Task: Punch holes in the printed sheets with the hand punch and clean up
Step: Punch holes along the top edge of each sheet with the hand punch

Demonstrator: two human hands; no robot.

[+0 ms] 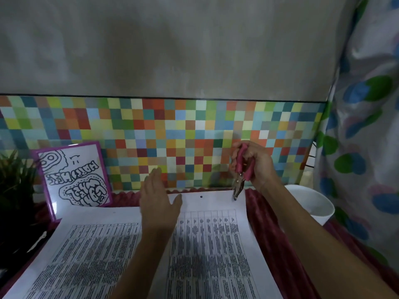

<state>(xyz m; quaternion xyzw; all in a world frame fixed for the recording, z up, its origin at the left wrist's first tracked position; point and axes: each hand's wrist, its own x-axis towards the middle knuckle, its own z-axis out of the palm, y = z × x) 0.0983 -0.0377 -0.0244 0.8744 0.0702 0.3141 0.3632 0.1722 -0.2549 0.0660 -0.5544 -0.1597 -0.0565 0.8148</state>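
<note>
The right hand is wrapped tight round the pink handles of the punch. The punch tip sits on the far edge of the sheet, near its right corner. I think the next hole goes there. One hole is already in that edge, near the middle.

The left hand lies flat on the sheet with straight fingers. It grips nothing. It likely presses down so the paper cannot slide while the punch bites.

A second sheet lies just to the left. Both rest on a red cloth that covers the worktop. A white bin stands close on the right, maybe for the paper dots. At the back are a picture, a plant and bright tiles under a grey wall. A spotted curtain hangs on the right.
</note>
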